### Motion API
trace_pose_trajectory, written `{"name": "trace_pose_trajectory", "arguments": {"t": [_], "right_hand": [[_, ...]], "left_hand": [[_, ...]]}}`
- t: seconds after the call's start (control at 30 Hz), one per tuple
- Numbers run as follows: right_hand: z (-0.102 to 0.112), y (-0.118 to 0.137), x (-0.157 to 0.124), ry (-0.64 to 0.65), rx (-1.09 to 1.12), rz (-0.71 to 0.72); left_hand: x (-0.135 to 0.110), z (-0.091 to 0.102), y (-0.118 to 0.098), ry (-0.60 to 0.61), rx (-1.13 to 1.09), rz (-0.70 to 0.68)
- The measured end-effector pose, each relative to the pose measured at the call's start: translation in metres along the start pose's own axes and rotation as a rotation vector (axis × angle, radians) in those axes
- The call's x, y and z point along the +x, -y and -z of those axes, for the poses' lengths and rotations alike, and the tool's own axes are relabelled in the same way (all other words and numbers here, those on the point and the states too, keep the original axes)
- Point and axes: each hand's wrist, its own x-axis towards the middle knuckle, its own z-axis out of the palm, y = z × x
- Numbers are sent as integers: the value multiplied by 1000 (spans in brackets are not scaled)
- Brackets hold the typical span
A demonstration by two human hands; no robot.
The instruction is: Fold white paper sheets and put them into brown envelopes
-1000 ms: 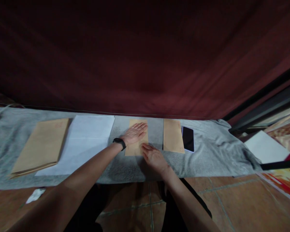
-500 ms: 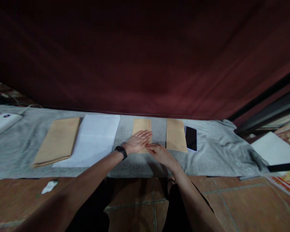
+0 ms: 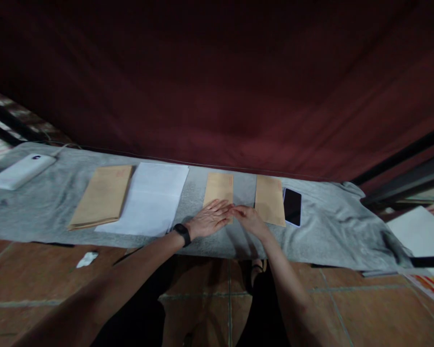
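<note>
Head view: brown paper envelope (image 3: pixel 219 187) near the middle of a worktop (image 3: pixel 327 226) draped in grey cloth, flat beneath the left hand (image 3: pixel 210 220). Left fingers extended, lightly spread, laid palm-down across the lower part of the envelope; black wristband (image 3: pixel 182 233) just behind. Right hand (image 3: pixel 249 220) at the envelope's right edge, fingers gathered, tips just beside the left fingertips — pinch or mere contact not possible to tell. Far edge of the envelope close to the dark red curtain (image 3: pixel 217 106), with only a narrow strip of cloth between. Wider bands of cloth on both sides: leftward to the white sheets (image 3: pixel 150 197), rightward to a second envelope (image 3: pixel 269 200). Right edge of the latter right beside a dark-screened phone (image 3: pixel 292 207) — smooth, rounded at the corners. Farther left, a thick, layered envelope stack (image 3: pixel 101 196), lower right corner lapping over the thin, faintly creased sheets. Plush, rumpled texture of cloth toward the right end; matte paper throughout. Below the near edge, reddish floor tiles (image 3: pixel 198 313) with pale joints.
</note>
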Motion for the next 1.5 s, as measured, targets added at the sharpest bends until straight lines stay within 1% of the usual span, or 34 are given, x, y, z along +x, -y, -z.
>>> {"name": "trace_pose_trajectory", "arguments": {"t": [0.13, 0.2, 0.27, 0.37, 0.5, 0.63, 0.77, 1.03, 1.2, 1.33, 1.5], "right_hand": [[-5, 1, 10, -132, -38, -25], [-9, 2, 15, -166, -71, -23], [-14, 3, 20, -173, -93, -3], [-22, 4, 26, -155, -93, 48], [-33, 3, 33, -58, -100, 95], [-40, 2, 37, 58, -218, 158], [-43, -1, 42, 119, -339, 147], [-46, -10, 60, 93, -437, 66], [-48, -18, 65, 74, -482, 48], [-48, -24, 70, 58, -508, 59], [-50, -26, 92, -9, -572, 82]], "left_hand": [[-7, 1, -7, 6, -24, -7], [-10, 4, -11, 17, -36, -8], [-13, 5, -14, 22, -38, -2], [-16, 6, -19, 5, -31, 15], [-21, 3, -21, -43, -58, 17], [-24, 1, -23, -69, -100, 0], [-25, 4, -25, -70, -98, -17], [-29, 7, -28, -82, -146, -56], [-32, 7, -30, -58, -179, -66], [-33, 5, -29, -47, -205, -63], [-37, 1, -29, -50, -212, -69]]}}
